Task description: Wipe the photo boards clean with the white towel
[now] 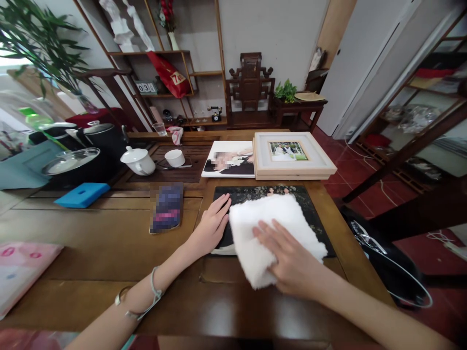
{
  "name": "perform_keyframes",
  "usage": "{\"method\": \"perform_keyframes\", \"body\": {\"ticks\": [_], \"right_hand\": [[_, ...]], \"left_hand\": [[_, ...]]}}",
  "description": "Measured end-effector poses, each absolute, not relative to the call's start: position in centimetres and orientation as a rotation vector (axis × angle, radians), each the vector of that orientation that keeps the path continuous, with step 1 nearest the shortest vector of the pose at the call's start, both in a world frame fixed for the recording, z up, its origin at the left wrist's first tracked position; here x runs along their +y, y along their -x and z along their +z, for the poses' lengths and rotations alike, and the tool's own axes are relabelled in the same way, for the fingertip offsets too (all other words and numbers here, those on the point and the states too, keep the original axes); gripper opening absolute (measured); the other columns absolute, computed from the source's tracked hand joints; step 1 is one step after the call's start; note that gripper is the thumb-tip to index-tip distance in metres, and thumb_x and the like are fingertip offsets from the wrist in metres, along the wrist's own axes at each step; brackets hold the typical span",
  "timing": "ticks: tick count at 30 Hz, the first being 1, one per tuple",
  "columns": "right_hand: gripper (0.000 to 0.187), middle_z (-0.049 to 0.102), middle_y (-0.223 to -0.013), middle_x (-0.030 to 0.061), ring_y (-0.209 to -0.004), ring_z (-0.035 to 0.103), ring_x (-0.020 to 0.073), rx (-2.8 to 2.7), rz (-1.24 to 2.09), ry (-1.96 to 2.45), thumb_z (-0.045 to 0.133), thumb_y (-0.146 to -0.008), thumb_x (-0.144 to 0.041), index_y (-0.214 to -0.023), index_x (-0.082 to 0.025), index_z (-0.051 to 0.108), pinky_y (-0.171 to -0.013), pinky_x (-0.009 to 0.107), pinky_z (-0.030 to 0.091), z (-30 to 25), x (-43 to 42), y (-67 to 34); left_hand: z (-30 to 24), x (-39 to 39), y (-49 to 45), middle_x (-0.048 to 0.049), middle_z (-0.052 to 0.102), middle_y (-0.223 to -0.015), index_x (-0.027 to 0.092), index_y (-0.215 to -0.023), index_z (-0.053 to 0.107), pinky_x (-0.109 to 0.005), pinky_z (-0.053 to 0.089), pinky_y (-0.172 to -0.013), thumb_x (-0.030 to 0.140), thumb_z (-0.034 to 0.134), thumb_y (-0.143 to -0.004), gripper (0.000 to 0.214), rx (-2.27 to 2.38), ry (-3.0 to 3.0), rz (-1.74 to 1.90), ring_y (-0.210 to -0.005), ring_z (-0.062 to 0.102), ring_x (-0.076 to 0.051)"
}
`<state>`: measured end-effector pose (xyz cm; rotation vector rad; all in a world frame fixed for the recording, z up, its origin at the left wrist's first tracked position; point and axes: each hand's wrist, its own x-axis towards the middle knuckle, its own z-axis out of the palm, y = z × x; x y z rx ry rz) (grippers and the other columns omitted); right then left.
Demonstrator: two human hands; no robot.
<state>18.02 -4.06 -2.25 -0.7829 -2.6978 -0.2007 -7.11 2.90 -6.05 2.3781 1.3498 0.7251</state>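
A dark photo panel [314, 214] lies flat near the right end of the wooden table, two small figures showing near its top edge. My left hand [215, 221] rests on the panel's left edge, fingers stretched out and holding nothing. Over the panel's middle is a fluffy white cloth [251, 218], which hides much of the picture and hangs past the near edge. My right hand [288, 253] is on the cloth, fingers bent and pressing into it, with the cloth creased beneath them. The thumb side lies at the cloth's near edge.
Behind the panel lie a white photo board [233, 170] and a light wooden picture frame [317, 163]. To the left are a blurred phone-sized object [167, 208], a blue block [82, 194], a white lidded cup [138, 161], a small white bowl [175, 157] and a black pot [78, 170].
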Motion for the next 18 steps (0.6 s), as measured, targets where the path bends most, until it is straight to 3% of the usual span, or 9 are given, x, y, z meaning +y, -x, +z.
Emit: {"method": "perform_keyframes", "body": {"ticks": [4,9,12,15,18], "right_hand": [[0.013,0.055,-0.136,0.0192,-0.131,0.044,0.0387,-2.655,-0.099,0.769,0.062,-0.067,-0.016,-0.073,-0.015,0.073,-0.109,0.057,0.036,-2.4,-4.2,-18.1],[0.018,0.061,-0.128,0.0213,-0.123,0.054,0.037,-2.512,-0.252,1.366,0.059,-0.064,-0.009,-0.074,-0.014,0.073,-0.102,0.054,0.045,-1.6,-1.2,-20.8],[0.019,0.065,-0.118,0.0247,-0.11,0.062,0.0381,-2.453,-0.425,1.611,0.06,-0.067,-0.009,-0.08,-0.012,0.074,-0.088,0.05,0.054,-0.8,-1.7,-20.7],[0.01,0.068,-0.11,0.0248,-0.1,0.066,0.0375,-2.51,-0.503,1.51,0.065,-0.068,-0.015,-0.072,-0.014,0.074,-0.077,0.045,0.057,-0.8,-4.1,-18.7],[0.011,0.068,-0.114,0.0224,-0.107,0.063,0.0359,-2.545,-0.532,1.157,0.066,-0.07,-0.02,-0.061,-0.015,0.07,-0.085,0.045,0.054,-1.7,-6.6,-16.0]], "left_hand": [[-6.0,2.9,7.1,-0.0114,0.032,-0.154,0.022,-0.146,0.035,-0.054,0.027,-0.115,0.026,0.029,-0.1,0.047,1.33,-2.381,0.729,-0.144,0.026,-0.026],[-5.7,2.7,6.9,-0.0109,0.034,-0.154,0.021,-0.145,0.038,-0.052,0.028,-0.115,0.027,0.031,-0.1,0.046,1.341,-2.36,0.748,-0.143,0.027,-0.025],[-5.7,2.8,6.8,-0.0109,0.036,-0.152,0.021,-0.143,0.04,-0.052,0.028,-0.115,0.025,0.031,-0.1,0.045,1.328,-2.354,0.791,-0.143,0.029,-0.025],[-5.8,3.1,7.0,-0.0117,0.04,-0.15,0.019,-0.141,0.044,-0.051,0.03,-0.115,0.022,0.029,-0.099,0.045,1.31,-2.348,0.821,-0.141,0.032,-0.024],[-6.0,3.4,7.1,-0.0123,0.042,-0.148,0.018,-0.139,0.046,-0.051,0.032,-0.114,0.019,0.029,-0.098,0.045,1.301,-2.351,0.836,-0.14,0.034,-0.024]]}}
